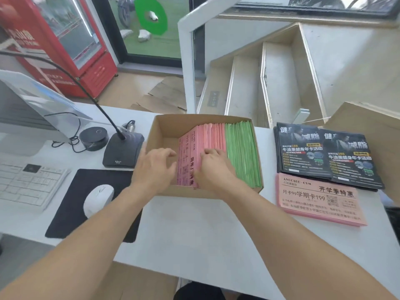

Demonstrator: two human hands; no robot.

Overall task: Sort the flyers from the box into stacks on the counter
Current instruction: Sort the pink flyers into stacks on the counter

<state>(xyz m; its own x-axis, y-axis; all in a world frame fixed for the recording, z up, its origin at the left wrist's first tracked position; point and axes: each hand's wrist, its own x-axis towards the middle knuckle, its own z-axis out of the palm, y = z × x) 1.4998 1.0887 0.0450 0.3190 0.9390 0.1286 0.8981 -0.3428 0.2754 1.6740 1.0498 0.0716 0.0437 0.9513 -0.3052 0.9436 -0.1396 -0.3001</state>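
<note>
White counter (194,230) by a glass door, cardboard box (159,126) at its far edge, your left hand (154,167) spread inside, your right hand (213,165) pinching the upright pink flyers (213,135).

A red glass-door drinks fridge (65,40) stands left of white wood-edged stairs (270,79); flattened brown cardboard (166,94) covers the floor.

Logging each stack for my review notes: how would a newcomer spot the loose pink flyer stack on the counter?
Find the open brown cardboard box on the white counter. Right of it lie two black glossy flyer stacks; the flat pink paper flyer stack sits just in front of them. It alone is pink and outside the box.
</note>
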